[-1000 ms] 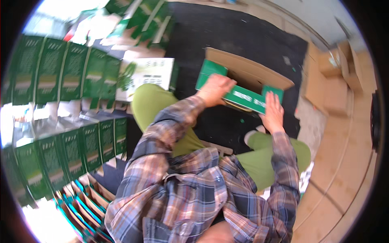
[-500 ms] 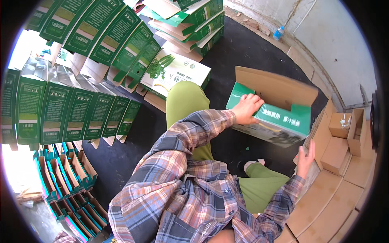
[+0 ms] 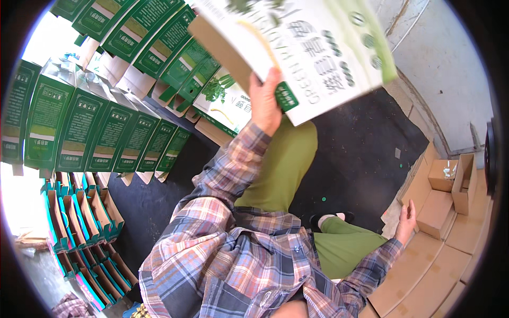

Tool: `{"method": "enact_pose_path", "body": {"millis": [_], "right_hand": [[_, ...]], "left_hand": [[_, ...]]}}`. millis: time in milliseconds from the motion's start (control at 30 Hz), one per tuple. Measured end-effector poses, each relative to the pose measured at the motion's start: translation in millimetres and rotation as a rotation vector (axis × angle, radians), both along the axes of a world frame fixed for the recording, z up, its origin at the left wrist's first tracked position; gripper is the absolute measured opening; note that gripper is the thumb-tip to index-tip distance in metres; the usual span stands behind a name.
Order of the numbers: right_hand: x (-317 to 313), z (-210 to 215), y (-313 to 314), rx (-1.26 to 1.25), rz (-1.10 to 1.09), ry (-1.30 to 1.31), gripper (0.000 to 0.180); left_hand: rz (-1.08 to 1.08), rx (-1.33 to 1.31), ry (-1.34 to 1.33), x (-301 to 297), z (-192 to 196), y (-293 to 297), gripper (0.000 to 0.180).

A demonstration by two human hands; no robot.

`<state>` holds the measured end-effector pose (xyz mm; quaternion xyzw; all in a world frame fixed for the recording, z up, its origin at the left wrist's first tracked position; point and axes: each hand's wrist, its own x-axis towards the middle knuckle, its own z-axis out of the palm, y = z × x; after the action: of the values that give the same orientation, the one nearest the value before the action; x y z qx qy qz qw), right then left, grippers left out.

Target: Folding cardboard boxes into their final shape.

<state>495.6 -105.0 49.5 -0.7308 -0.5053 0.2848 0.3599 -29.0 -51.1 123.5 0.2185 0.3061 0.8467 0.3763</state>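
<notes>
My left hand (image 3: 266,102) grips the edge of a white-and-green cardboard carton (image 3: 328,63), lifted and tilted in front of me. Its printed white face points toward me, and a brown flap shows on its left side. The carton's top runs out of the picture. Down at the right, beside the brown boxes, my right hand (image 3: 406,222) is empty with its fingers stretched out. Another carton with a vegetable picture (image 3: 225,98) lies flat just left of my left hand, near my green-trousered knee (image 3: 281,164).
Stacked green cartons (image 3: 114,138) fill the left side. Below them stand rows of narrow open trays (image 3: 87,217). Brown cardboard boxes (image 3: 437,212) line the right, next to a pale wall (image 3: 450,69). Black sheeting (image 3: 350,153) covers the floor.
The carton has gone from the floor at right up and leftward in my left hand, turning its white face toward me. My right hand has dropped slightly, away from it.
</notes>
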Motion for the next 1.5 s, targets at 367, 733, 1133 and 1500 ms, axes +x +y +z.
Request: {"method": "enact_pose_path", "body": {"millis": [367, 733, 1133, 1500], "right_hand": [[8, 2, -11, -0.047, -0.067, 0.081, 0.045], [86, -6, -91, -0.126, -0.266, -0.035, 0.042], [189, -161, -253, -0.551, 0.05, -0.761, 0.028], [60, -261, -381, -0.785, -0.281, -0.469, 0.021]], "left_hand": [[0.231, -0.435, -0.388, -83, -178, -73, 0.029], [0.297, -0.519, -0.434, -153, -238, -48, 0.047], [0.152, -0.515, -0.44, -170, -269, -41, 0.029], [0.566, -1.203, 0.533, -189, -253, -54, 0.04]]}}
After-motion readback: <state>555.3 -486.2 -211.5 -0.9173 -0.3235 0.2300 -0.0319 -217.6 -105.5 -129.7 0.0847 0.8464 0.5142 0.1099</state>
